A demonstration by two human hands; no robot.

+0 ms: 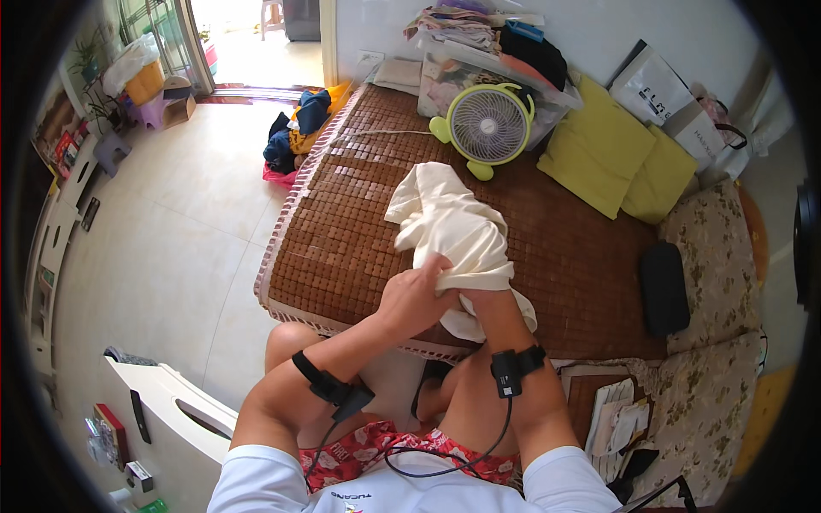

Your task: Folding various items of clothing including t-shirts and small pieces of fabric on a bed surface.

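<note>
Brown square-tiled mat [333,248] | rumpled cream cloth [455,235] | left hand [415,297] pinching cloth | right hand [487,297] inside folds, grip hidden

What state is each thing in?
Cream cloth: bunched, unfolded
Left hand: closed on the cloth
Right hand: mostly hidden in the cloth, grip unclear
Green fan: upright; running or not, can't tell
Clear bin: filled, clothes heaped above
Dark and yellow clothes: piled loosely
Doorway: open
</note>
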